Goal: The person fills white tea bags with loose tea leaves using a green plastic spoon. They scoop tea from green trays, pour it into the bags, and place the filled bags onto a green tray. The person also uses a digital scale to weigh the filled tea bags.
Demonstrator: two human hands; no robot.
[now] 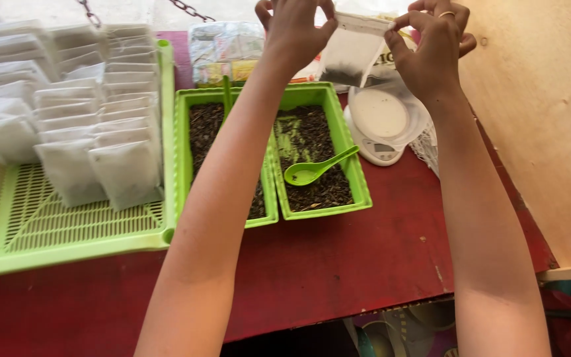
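While both arms reach to the far edge of the red table (338, 264), the left hand (293, 26) and right hand (431, 46) hold a small white sachet (351, 49) up between them, each pinching a top corner with thumb and fingertips closed on the fabric. The sachet hangs above the far end of the right green tray (361, 192) and just left of a white scale (381, 122), with dark leaf settled in its bottom. A ring shows on a right finger. Below the hands, two green trays sit side by side, both holding dark loose leaf; the left tray (183, 152) is partly hidden by the left forearm. A green spoon (315, 168) lies in the right tray, bowl toward the near side. On the left, a large slatted green basket (67, 225) carries rows of filled sachets (87, 112) leaning together. Packets (226, 49) lie at the far side, beyond the trays. A pale board (543, 132) stands to the right.
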